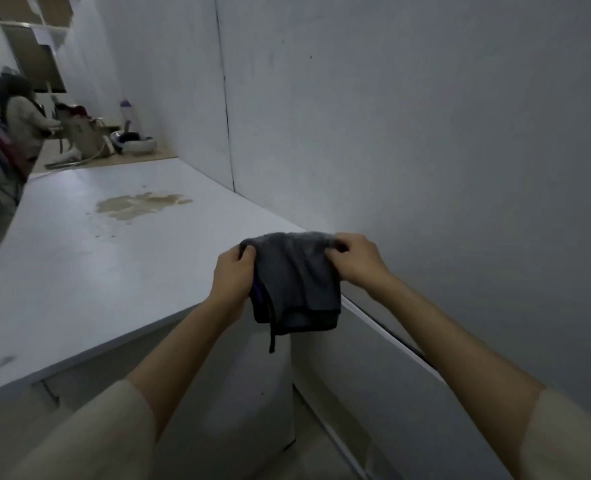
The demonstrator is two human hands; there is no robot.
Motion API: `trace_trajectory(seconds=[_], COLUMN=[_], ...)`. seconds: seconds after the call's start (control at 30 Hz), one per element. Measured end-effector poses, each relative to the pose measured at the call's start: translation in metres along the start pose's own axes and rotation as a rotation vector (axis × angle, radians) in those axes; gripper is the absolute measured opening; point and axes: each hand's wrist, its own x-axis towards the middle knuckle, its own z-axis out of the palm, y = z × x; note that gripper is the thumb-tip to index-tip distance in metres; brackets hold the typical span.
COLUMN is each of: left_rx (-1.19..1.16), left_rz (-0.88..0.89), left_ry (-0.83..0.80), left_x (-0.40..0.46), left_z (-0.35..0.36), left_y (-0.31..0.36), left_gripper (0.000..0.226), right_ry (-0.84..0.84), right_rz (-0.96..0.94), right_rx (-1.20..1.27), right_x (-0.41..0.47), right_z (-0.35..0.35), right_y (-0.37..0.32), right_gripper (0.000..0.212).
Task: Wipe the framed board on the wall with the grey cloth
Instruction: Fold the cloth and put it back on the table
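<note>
Both hands hold the grey cloth (pixel 296 282) in the air above the near right corner of the white tabletop (pixel 79 271), close to the white wall (pixel 425 133). The left hand (pixel 233 275) grips the upper left corner of the cloth, fingers curled around the fabric. The right hand (pixel 358 259) pinches the upper right corner between thumb and curled fingers. The cloth hangs folded or bunched between the two hands. Its top edge is stretched between the two grips. A thin dark loop or strap (pixel 272 332) hangs from the lower left part of the cloth. A narrow purple strip shows at the left edge of the cloth; no writing on it can be read.

Both forearms are bare, with pale sleeves (pixel 107 434) pushed up towards the elbows.

A brownish spill stain (pixel 141 204) lies on the tabletop towards its far end, well apart from the hands, with small spots beside it. A vertical seam (pixel 225 98) runs down the wall panels.

At the far left a seated person (pixel 24 123) in a pale garment faces a wooden surface that carries a tan bag (pixel 84 135), a white bowl-shaped object (pixel 135 142) and a tall bottle with a purple cap (pixel 127 116). No brand, label or text is legible anywhere in the view.
</note>
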Motion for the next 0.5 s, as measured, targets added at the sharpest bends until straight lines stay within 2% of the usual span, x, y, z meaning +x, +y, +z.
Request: trace_trajectory(seconds=[0.13, 0.27, 0.33, 0.4, 0.5], left_rx=[0.129, 0.236, 0.319, 0.457, 0.675], left_rz=[0.084, 0.137, 0.148, 0.173, 0.187], left_ry=[0.088, 0.166, 0.197, 0.199, 0.190], left_x=[0.047, 0.085, 0.101, 0.116, 0.133], left_z=[-0.002, 0.005, 0.005, 0.001, -0.006], left_y=[-0.016, -0.030, -0.038, -0.048, -0.063], left_gripper=[0.021, 0.022, 0.026, 0.028, 0.029], right_ry=[0.047, 0.055, 0.068, 0.025, -0.096], right_rz=[-0.017, 0.031, -0.026, -0.107, -0.186], right_rx=[-0.202, -0.004, 0.017, -0.068, -0.125], right_x=[0.044, 0.082, 0.097, 0.105, 0.110], right_z=[0.016, 0.043, 0.058, 0.073, 0.095], right_y=[0.007, 0.013, 0.018, 0.027, 0.042], right_gripper=[0.023, 0.020, 0.016, 0.016, 0.033])
